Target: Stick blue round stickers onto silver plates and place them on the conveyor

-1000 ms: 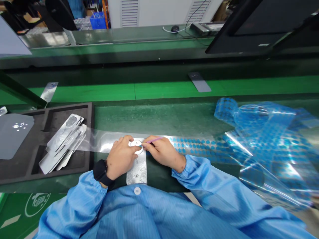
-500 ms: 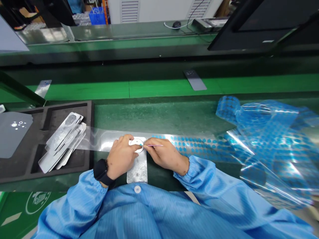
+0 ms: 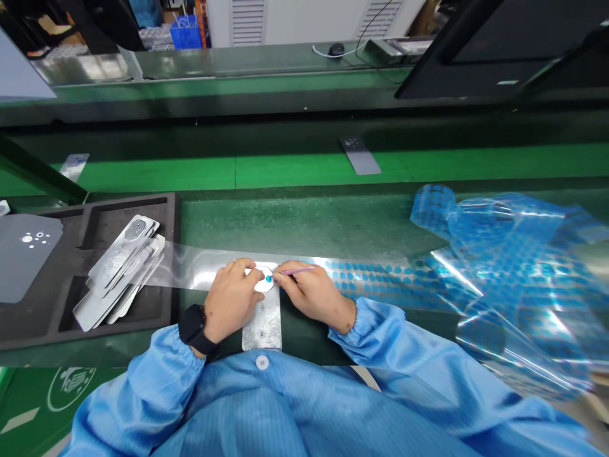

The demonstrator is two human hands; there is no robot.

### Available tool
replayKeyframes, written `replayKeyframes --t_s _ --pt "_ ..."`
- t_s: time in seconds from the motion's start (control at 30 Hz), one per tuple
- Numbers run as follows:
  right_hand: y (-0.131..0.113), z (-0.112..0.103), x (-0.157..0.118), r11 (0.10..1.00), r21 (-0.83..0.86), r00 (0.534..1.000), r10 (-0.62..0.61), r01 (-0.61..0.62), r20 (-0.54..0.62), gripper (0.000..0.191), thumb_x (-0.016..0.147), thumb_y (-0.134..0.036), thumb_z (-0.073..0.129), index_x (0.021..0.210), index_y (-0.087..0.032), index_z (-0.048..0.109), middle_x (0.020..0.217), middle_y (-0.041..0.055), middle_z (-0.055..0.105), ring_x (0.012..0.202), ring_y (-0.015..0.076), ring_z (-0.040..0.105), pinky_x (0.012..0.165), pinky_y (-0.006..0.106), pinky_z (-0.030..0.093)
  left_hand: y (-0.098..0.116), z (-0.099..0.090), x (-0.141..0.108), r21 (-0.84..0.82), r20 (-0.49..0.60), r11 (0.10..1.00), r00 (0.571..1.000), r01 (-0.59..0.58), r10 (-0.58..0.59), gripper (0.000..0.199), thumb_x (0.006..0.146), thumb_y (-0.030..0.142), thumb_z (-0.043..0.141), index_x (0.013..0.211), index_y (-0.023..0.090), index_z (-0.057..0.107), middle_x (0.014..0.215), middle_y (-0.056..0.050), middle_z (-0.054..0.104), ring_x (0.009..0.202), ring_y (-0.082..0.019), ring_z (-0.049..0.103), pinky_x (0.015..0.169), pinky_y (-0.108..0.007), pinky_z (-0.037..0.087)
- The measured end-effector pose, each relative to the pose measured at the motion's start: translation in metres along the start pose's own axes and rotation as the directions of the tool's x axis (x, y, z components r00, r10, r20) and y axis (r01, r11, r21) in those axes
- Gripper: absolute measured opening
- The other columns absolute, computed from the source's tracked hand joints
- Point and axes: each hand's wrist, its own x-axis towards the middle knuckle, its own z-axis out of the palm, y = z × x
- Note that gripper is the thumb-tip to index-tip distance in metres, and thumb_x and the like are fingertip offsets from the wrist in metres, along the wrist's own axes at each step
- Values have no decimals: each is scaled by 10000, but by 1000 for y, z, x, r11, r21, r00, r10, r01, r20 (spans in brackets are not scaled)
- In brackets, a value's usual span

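Observation:
A phone back cover (image 3: 261, 327), speckled silver with a white round camera ring, lies upright on the bench before me. My left hand (image 3: 233, 297) rests over its upper left side, fingers bent, thumb and forefinger at the ring. A small blue-green dot sticker (image 3: 269, 278) shows at the ring's right side. My right hand (image 3: 311, 293) pinches a thin pink stick (image 3: 301, 270), its tip close to the dot. A clear film strip (image 3: 366, 278) with rows of blue dots runs across the bench near both hands; where it passes the cover is partly hidden.
At left, a dark foam tray (image 3: 174, 254) bears a pile of silver covers (image 3: 121, 266) and grey covers (image 3: 28, 266). Crumpled blue-dotted film (image 3: 514, 254) heaps at right. A grey cover (image 3: 360, 157) lies on the green belt (image 3: 285, 168) behind. A monitor (image 3: 499, 51) overhangs the back right.
My left thumb has drawn back a little, leaving more of the blue dot showing. The pink stick has tilted and the right hand has shifted slightly. Covers on the belt have moved left.

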Motion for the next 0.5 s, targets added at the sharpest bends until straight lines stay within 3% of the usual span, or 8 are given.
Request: replayKeyframes --t_s 0.2,0.5 --pt "-3 5 0 999 -27 999 -28 27 -32 220 955 -217 463 851 -184 654 814 59 736 775 181 704 726 286 555 2 -1 1 38 -3 999 1000 31 -31 261 780 194 713 969 189 534 1069 -85 592 971 -254 567 830 -408 472" --pt "-4 4 -2 999 9 999 -42 42 -1 237 961 -229 454 845 -182 655 808 62 733 766 177 701 721 288 553 6 -4 3 68 73 995 994 74 -79 255 802 222 701 964 175 511 1102 -106 571 1020 -270 550 861 -409 446"
